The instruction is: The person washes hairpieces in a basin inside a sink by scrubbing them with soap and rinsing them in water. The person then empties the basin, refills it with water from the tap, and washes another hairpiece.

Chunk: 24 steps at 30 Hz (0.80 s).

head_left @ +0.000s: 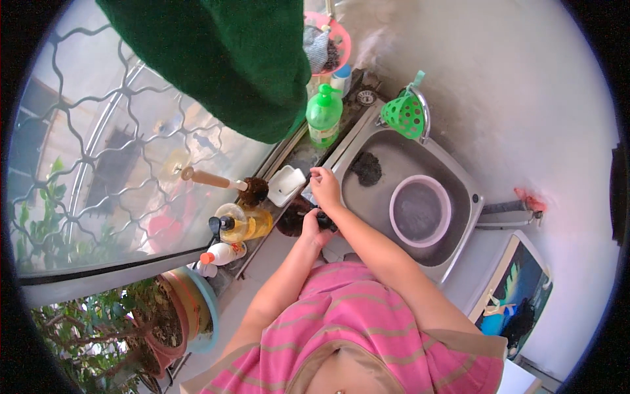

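Observation:
My left hand (315,231) is closed around a black object (326,222), mostly covered by my fingers, so its kind cannot be told. Beside that hand is a glossy dark reddish-brown thing (293,217); whether it joins the black object is unclear. My right hand (325,188) is just beyond the left, at the sink's left edge. Its thumb and fingertips are pinched together near a small dark spot, too small to name. A white soap dish (286,185) lies just left of my right fingertips.
Right of my hands is a metal sink (459,172) holding a pink-rimmed basin (448,209) and a dark scrubber (366,169). A green strainer (403,115) hangs at the tap. Along the ledge stand a green pump bottle (323,118), wooden-handled brush (213,178) and yellow bottle (257,223). Green cloth (223,65) hangs above.

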{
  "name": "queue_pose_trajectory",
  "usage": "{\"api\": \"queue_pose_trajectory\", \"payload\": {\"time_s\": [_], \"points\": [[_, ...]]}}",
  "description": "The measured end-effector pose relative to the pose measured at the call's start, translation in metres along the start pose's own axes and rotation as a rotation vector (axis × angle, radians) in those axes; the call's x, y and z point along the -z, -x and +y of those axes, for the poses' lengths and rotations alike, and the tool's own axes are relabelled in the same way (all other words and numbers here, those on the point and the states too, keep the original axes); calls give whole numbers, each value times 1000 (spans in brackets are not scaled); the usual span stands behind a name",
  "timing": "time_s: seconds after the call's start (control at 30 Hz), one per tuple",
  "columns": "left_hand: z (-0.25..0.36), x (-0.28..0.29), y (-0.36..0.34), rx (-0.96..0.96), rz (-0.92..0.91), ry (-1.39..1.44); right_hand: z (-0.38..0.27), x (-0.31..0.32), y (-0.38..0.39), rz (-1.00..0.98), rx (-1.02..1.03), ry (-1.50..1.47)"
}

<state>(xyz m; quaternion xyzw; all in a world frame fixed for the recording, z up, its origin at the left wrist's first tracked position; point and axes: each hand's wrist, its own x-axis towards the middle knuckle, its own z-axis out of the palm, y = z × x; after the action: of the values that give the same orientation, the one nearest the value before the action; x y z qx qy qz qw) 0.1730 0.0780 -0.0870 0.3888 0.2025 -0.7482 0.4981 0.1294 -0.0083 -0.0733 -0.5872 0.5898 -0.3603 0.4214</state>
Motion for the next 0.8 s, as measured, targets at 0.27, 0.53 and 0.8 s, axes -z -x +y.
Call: {"api": "queue_pose_trajectory", "payload": {"time_s": [0.27,0.53,0.8], "points": [[-23,-74,0,63,-309,-135,-1,90,36,112,175,-42],[-71,-117,-15,71,-556,-260,-12,153,51,514,57,222],[-98,-158,5,173,-543,-219,-41,202,84,475,377,207]]}}
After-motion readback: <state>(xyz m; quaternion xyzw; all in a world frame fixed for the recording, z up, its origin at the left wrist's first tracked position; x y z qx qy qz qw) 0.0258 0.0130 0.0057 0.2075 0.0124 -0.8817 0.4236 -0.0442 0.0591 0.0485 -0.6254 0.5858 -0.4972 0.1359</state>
